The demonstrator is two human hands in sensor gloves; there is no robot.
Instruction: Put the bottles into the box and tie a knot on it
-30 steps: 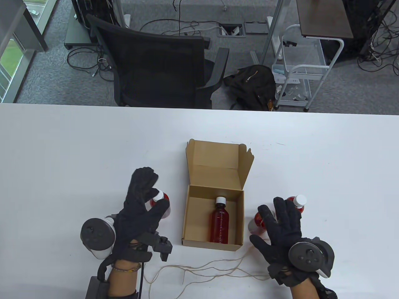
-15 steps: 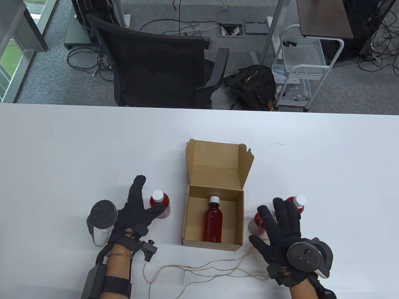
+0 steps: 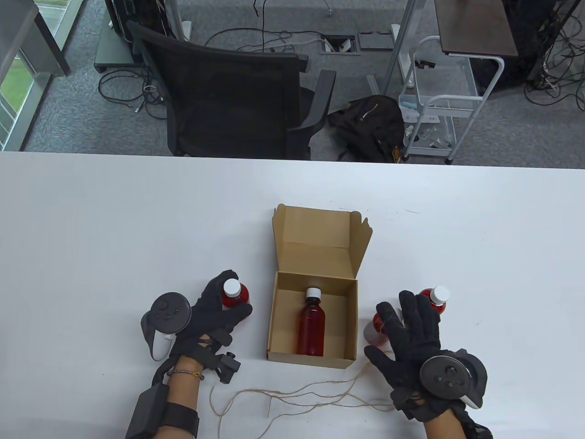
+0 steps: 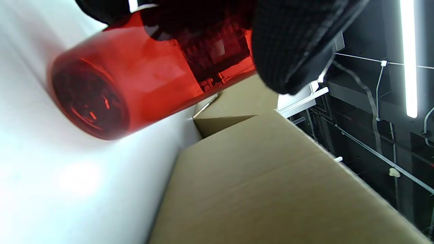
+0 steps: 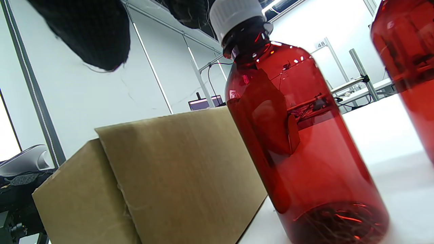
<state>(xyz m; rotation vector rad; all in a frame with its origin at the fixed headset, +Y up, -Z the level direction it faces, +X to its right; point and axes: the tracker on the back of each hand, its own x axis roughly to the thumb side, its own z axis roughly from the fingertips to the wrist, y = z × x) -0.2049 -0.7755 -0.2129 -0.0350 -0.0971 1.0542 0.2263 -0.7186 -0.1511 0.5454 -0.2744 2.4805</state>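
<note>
An open cardboard box stands in the middle of the table with one red bottle lying inside it. Left of the box stands a second red bottle with a white cap; my left hand grips it, fingers and thumb curled round its body. The left wrist view shows this bottle tilted under the glove beside the box wall. My right hand hovers with spread fingers over two more red bottles standing right of the box. Neither bottle is held.
A thin brown string lies in loose loops on the table in front of the box, between my wrists. The box lid stands up at the back. Beyond the table's far edge is a black office chair.
My left hand drew back, then moved right and closed round the bottle left of the box. The bottle in the box shifted slightly left. My right hand has barely moved.
</note>
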